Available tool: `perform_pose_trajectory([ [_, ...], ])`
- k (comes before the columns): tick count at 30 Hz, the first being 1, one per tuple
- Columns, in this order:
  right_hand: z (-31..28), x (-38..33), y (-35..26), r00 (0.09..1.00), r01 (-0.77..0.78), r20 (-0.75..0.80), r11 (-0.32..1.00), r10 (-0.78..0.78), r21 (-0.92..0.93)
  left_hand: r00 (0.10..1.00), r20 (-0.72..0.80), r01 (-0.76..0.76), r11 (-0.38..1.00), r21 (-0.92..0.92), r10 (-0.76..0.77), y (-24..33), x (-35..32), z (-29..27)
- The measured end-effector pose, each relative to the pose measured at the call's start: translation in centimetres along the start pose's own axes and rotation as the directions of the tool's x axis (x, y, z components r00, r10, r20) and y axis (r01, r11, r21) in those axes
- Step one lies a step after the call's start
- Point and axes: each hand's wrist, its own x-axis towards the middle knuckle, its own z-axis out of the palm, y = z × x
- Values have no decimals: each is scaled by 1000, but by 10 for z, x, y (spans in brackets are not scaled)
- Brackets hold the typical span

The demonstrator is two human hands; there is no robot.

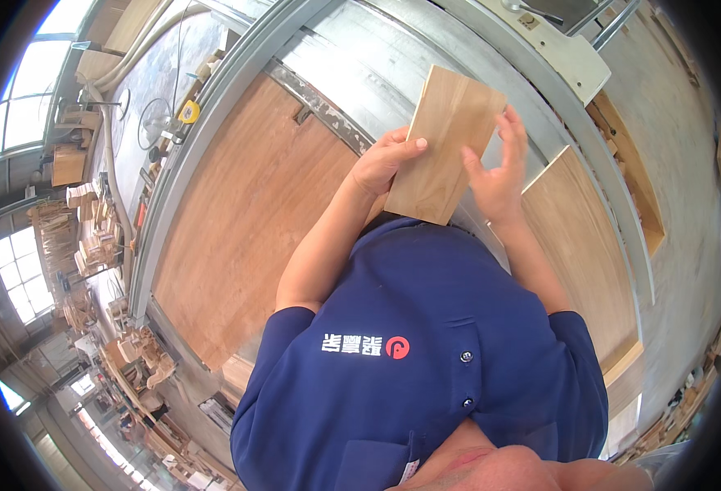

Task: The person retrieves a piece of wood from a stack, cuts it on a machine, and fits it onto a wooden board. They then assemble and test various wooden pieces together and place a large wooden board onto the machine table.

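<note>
Held above a metal machine table (393, 65), in front of the chest: light wooden board (446, 143), rectangular, tilted, long edges running up-right. Left of it a large reddish plywood sheet (246, 221) lying flat, bounded along its far edge by a grey metal rail (213, 106). Right of it a second pale panel (585, 245), near end overhanging toward the concrete floor (687, 164). Open room above the board over bare metal; little room below, lower edge close to the blue shirt (426, 352).

Lower corner of board partly cut off by shirt collar. Stacks of small wooden parts (98, 237) at far left too small and bent by the lens to make out. Cream machine housing (573, 57) cut off at top.

Left hand (385, 159): curled on board's left long edge, thumb flat on top face, other fingers hidden beneath. Right hand (495, 168): fingers spread and half open, pressed against right long edge; grip underneath not visible.
</note>
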Motion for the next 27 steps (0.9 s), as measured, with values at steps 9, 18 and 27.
perform_pose_trajectory([
  [9, -15, -3, 14, 764, -644, 429, 516, 483, 565, 999, 5, 32, 984, 173, -33, 11, 2, 18],
  [18, -13, -10, 16, 782, -616, 383, 513, 492, 598, 997, 43, 55, 984, 171, -63, 9, 9, 8],
  [27, -44, -50, 33, 767, -588, 236, 509, 596, 628, 991, 110, 1, 831, 556, -75, 7, 21, 59],
])
